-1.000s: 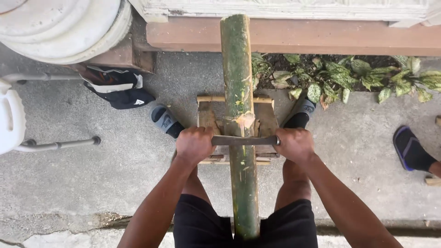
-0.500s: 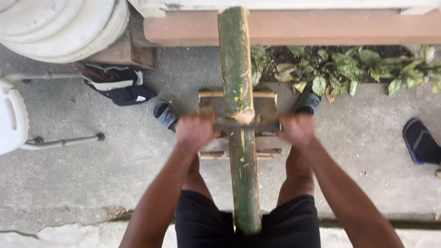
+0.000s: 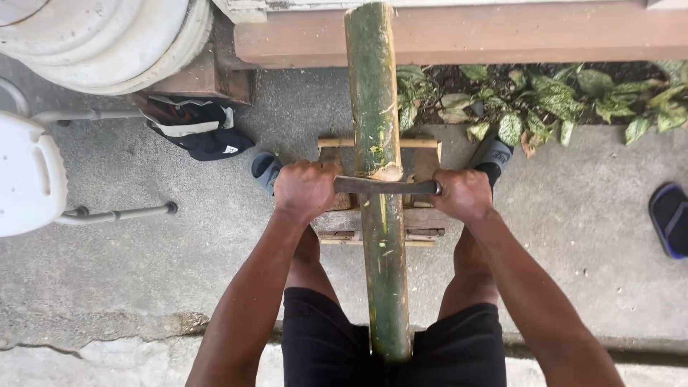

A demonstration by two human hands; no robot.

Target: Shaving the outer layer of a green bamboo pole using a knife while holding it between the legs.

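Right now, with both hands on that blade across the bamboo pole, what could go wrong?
The drawknife blade lies across the bamboo pole and its line of pull seems to point at the person's thighs; a slip could bring it into the legs. The left hand and right hand grip close beside the pole, so knuckles may scrape it. The pole rests on a small wooden stand and might roll or shift.

white chair (image 3: 29,175) | dark bag (image 3: 197,129) | leafy plants (image 3: 545,100) | blue sandal (image 3: 670,218)
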